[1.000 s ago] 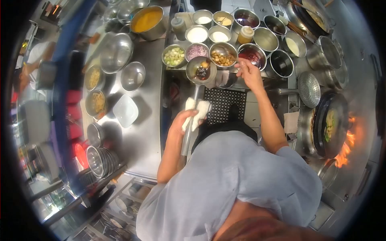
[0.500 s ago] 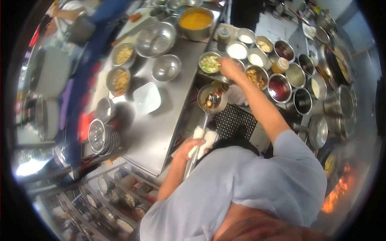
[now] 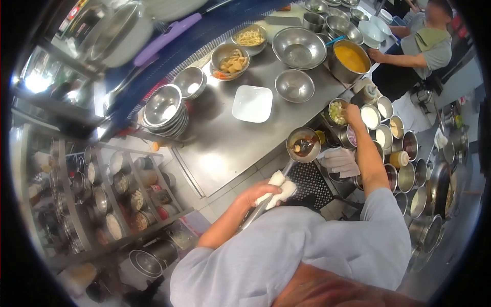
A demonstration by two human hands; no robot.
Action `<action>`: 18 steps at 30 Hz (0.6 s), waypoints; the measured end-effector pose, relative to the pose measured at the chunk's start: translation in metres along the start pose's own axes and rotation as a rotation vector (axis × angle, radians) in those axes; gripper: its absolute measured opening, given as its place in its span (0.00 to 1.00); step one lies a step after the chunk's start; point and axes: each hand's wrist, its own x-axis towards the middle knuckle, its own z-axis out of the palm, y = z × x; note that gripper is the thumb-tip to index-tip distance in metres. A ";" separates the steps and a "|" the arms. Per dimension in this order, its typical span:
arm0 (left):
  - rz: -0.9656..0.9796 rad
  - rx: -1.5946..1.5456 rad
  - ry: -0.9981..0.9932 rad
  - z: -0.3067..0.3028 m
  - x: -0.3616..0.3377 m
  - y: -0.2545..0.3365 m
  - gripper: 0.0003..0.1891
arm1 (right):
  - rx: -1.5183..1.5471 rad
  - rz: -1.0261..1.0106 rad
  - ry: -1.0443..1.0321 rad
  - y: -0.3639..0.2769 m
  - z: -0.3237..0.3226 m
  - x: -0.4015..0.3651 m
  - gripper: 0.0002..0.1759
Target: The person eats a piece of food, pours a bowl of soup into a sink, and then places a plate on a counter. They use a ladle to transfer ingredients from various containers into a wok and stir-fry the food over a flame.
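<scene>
My left hand (image 3: 260, 194), closed, grips the long handle of a ladle (image 3: 292, 166) through a folded white cloth (image 3: 282, 186). The ladle's bowl is level and holds dark sauce with a few pale pieces (image 3: 305, 147). At the right, my right hand (image 3: 352, 115) reaches into a small metal container (image 3: 330, 116) of chopped green vegetables (image 3: 336, 111). Its fingers are bunched among the pieces, with the tips partly hidden. Below my right forearm lies a greyish cloth (image 3: 340, 161).
Several seasoning pots (image 3: 406, 177) and squeeze bottles (image 3: 399, 159) crowd the right side. On the steel counter (image 3: 215, 153) are a white square bowl (image 3: 252, 104), metal bowls (image 3: 295, 86) and a pot of orange liquid (image 3: 352, 57). A co-worker (image 3: 429, 46) stands beyond. Shelves (image 3: 110, 204) hold containers at left.
The view has swung, so the counter and pots appear farther right and a co-worker has come into sight. My right hand stays at the green vegetables; my left still holds the ladle.
</scene>
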 end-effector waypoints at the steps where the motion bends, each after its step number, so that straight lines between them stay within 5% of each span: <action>1: 0.024 -0.003 -0.025 -0.004 0.003 -0.001 0.26 | 0.024 0.037 0.021 0.002 -0.001 -0.002 0.15; 8: 0.044 0.036 -0.037 -0.011 0.018 0.010 0.26 | 0.128 0.092 0.108 -0.004 -0.031 -0.016 0.16; 14: -0.046 0.175 -0.007 0.013 0.037 0.047 0.23 | 0.535 0.205 0.119 -0.103 -0.103 -0.108 0.17; 16: -0.129 0.258 -0.064 0.027 0.050 0.061 0.23 | 0.393 0.010 0.264 -0.099 -0.080 -0.136 0.20; 18: -0.202 0.244 -0.165 0.040 0.069 0.069 0.23 | 0.323 0.065 0.477 -0.107 -0.080 -0.188 0.27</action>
